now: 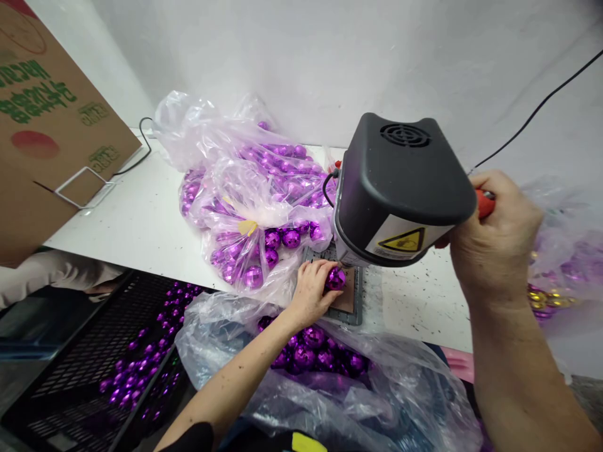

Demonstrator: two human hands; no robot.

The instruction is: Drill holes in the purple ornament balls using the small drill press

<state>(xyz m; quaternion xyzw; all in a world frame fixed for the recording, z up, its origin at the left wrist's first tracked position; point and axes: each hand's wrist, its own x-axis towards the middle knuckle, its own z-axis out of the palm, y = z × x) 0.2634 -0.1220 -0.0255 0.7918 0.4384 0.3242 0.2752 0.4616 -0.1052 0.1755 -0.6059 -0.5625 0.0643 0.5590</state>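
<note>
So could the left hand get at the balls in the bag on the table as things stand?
Probably yes. The left hand holds a ball under the machine, right beside the open bag; nothing stands between them, but its grip is occupied.

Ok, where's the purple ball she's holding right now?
In the head view, the purple ball sits near centre, pinched by the left hand on the grey base plate, right under the black machine head.
</note>
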